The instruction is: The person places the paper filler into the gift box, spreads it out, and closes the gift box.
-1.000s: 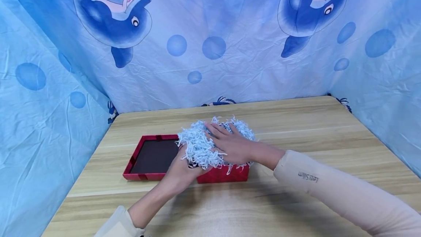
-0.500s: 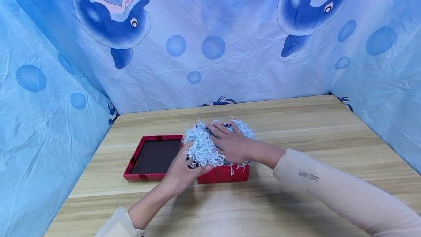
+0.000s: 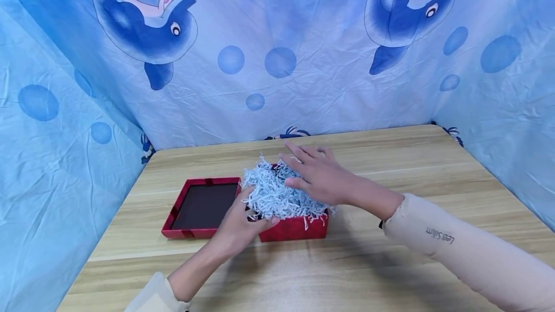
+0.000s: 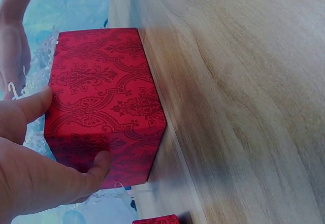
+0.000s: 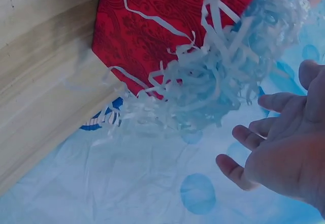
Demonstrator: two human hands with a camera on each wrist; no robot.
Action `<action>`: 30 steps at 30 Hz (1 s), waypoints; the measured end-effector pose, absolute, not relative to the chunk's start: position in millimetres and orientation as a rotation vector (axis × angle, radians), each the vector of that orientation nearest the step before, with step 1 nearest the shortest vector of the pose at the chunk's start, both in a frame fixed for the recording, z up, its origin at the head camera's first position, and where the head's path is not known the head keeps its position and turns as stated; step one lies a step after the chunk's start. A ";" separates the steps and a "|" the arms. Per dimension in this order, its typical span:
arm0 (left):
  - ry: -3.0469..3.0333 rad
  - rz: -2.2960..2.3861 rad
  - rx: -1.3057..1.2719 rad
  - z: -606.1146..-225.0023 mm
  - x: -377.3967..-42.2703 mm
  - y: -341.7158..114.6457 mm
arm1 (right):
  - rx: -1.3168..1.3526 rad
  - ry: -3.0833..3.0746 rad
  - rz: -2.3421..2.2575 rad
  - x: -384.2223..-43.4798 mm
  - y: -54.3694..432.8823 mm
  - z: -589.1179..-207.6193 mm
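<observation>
A chunky red box [image 3: 297, 229], covered in a damask-style scroll pattern, is parked on the wood-grain table [image 3: 277, 278] and topped with a messy heap of crinkly pale-blue shreds [image 3: 275, 196]. Its near left corner is gripped by the left hand [image 3: 240, 223]; the right hand [image 3: 323, 177] is held above the shreds, fingers splayed. To the left, a shallow red-rimmed tray [image 3: 208, 206] with a flat dark inside is set down. "LetsSlim" is printed upside down on the right sleeve [image 3: 468, 256].
</observation>
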State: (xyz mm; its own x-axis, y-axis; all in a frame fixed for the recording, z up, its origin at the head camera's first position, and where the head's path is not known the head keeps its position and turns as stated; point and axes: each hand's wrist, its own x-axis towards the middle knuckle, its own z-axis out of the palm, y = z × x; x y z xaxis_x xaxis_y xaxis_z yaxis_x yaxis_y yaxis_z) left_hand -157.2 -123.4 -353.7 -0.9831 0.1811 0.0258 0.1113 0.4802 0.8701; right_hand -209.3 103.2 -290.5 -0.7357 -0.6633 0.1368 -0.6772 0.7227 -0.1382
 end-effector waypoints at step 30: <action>2.666 1.447 0.155 -351.7 -154.0 -124.1 | 1.297 -3.169 -0.081 -223.5 67.4 -332.1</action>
State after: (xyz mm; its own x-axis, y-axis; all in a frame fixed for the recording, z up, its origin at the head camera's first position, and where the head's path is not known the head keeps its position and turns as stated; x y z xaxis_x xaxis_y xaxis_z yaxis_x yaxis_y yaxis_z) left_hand -154.0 -124.1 -351.7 -0.9894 0.1389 -0.0425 0.0401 0.5422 0.8393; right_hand -223.5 67.4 -332.1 -0.6789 -0.6804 -0.2762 -0.6936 0.7176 -0.0631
